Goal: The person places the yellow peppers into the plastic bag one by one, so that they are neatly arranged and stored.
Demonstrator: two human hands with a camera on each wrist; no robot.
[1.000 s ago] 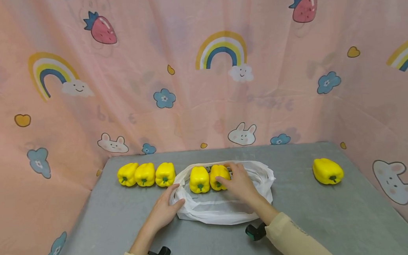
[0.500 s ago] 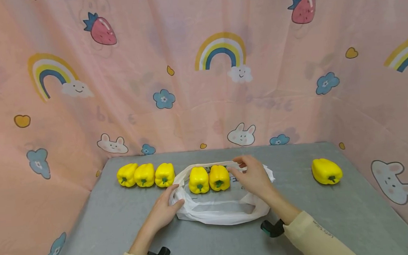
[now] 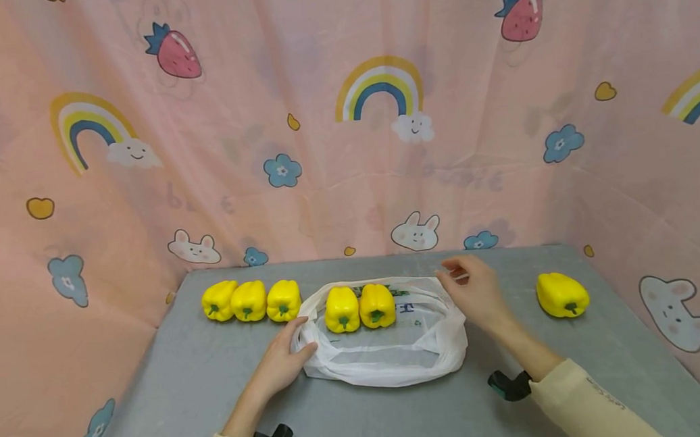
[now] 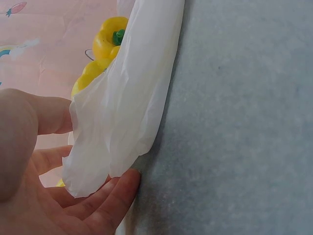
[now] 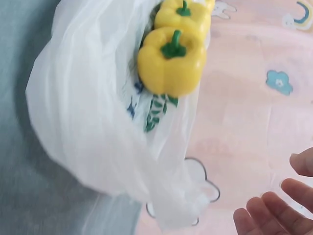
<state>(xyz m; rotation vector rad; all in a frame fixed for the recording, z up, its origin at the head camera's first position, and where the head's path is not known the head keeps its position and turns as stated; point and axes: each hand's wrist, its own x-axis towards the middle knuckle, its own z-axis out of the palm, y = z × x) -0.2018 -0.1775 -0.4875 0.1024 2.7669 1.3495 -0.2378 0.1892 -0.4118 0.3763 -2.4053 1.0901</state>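
Note:
A white plastic bag [image 3: 373,377] lies with its mouth wide on the grey table. Two yellow bell peppers sit side by side inside, the left pepper [image 3: 341,308] and the right pepper [image 3: 377,306]. At the bag's left edge my left hand [image 3: 279,359] holds the rim loosely, thumb on one side and fingers on the other; the left wrist view shows the bag's corner [image 4: 88,161] between them. My right hand [image 3: 476,292] hovers by the bag's right rear rim. In the right wrist view, its fingers [image 5: 274,210] are relaxed, apart from the bag and holding nothing.
Three more yellow bell peppers [image 3: 249,301] stand in a row left of the bag. Another yellow bell pepper [image 3: 562,294] lies toward the table's right side. A pink printed curtain [image 3: 324,200] encloses the grey table [image 3: 364,424] at the back and sides.
My right hand has let go of the right pepper in the bag and moved right to the bag's right rear rim. The left hand and the peppers stay in place.

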